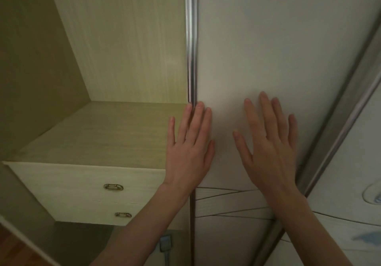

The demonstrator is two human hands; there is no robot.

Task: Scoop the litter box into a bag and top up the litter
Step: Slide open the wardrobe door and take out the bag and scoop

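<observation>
I face a wardrobe with a white sliding door [278, 49]. My left hand [188, 148] lies flat with fingers spread over the door's metal left edge [191, 39]. Flat on the door panel further right rests my right hand [270, 142], fingers apart too. Neither hand holds anything. No litter box, scoop, bag or litter shows in this view.
Left of the door the wardrobe stands open: a bare pale wooden shelf [99, 134] tops a unit with two drawers [92, 185] and metal handles [113, 187]. A grey object [165, 243] lies low on the floor. A second door panel [350, 183] is at right.
</observation>
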